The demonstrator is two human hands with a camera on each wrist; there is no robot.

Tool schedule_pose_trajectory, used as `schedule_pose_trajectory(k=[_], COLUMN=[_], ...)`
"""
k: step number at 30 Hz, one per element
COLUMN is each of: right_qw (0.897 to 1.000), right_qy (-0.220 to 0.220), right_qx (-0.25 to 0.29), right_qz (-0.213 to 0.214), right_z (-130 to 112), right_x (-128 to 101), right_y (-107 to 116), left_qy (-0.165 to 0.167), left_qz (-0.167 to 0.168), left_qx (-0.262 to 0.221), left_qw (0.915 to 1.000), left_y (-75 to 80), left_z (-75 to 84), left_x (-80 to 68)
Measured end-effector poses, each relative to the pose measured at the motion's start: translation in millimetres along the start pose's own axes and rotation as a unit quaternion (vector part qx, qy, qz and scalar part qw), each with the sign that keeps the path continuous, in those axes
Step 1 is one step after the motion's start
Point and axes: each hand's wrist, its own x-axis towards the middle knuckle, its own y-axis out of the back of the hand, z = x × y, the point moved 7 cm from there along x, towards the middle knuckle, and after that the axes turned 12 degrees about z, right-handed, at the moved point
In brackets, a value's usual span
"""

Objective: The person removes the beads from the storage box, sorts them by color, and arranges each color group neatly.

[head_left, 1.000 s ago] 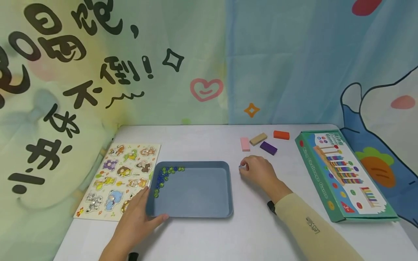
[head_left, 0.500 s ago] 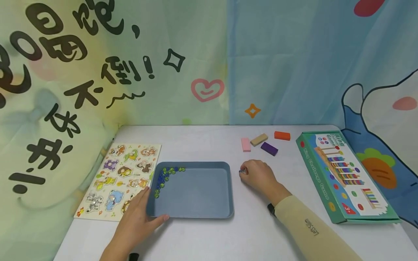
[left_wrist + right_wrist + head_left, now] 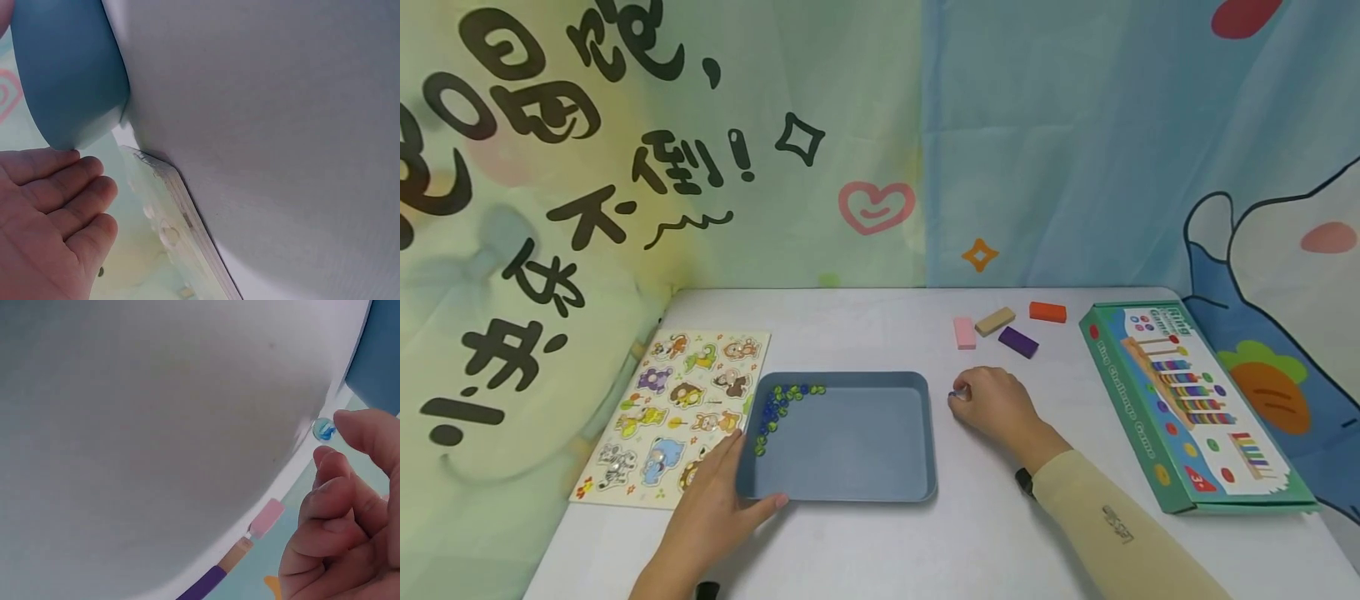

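My left hand [image 3: 711, 504] lies at the near left corner of a blue-grey tray [image 3: 857, 442]; its fingers are nearly straight along the left side, the thumb at the front edge. In the left wrist view a fingertip touches the tray's outer wall [image 3: 75, 75]. Several blue and yellow-green marbles [image 3: 769, 414] line the tray's far left corner. Right of the tray, my right hand [image 3: 996, 406] has thumb and forefinger at a clear marble with a blue swirl [image 3: 324, 429], low over the table. The thumb meets it; the other fingers are curled.
Pink [image 3: 965, 332], tan [image 3: 996, 321], purple [image 3: 1018, 342] and orange-red [image 3: 1047, 312] blocks lie beyond my right hand. A green game box [image 3: 1198, 408] stands at the right. An animal picture board [image 3: 647, 417] lies left of the tray, and a printed curtain [image 3: 880, 125] hangs behind.
The right hand has turned slightly and lowered a little at the fingertips, staying beside the tray with the clear marble. My left hand and the tray keep their places.
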Motion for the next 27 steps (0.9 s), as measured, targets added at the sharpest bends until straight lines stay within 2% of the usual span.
schedule_pose_trajectory(k=[7,13,19,23,27], right_qw=[1.0,0.999,0.993,0.989,0.986], right_qy=[-0.011,0.012,0.073,0.109,0.133], right_qx=[0.018,0.021,0.027,0.03,0.032], right_qz=[0.023,0.048,0.092,0.097,0.095], right_z=[3.2,-10.0,-47.8,-82.0,-112.5], right_x=[2.6,6.9,14.9,20.2,26.6], right_y=[13.4,28.5,43.3,45.8,37.2], left_qy=[-0.002,0.001,0.002,0.005,0.008], left_qz=[0.005,0.003,0.002,0.002,0.001], left_qx=[-0.004,-0.002,-0.002,-0.004,-0.004], left_qw=[1.0,1.0,1.0,1.0,1.0], left_y=[-0.7,0.0,-0.6,-2.3,-3.0], left_z=[-1.3,-0.3,-1.1,-2.6,-3.5], left_x=[0.2,0.5,1.2,1.2,1.1])
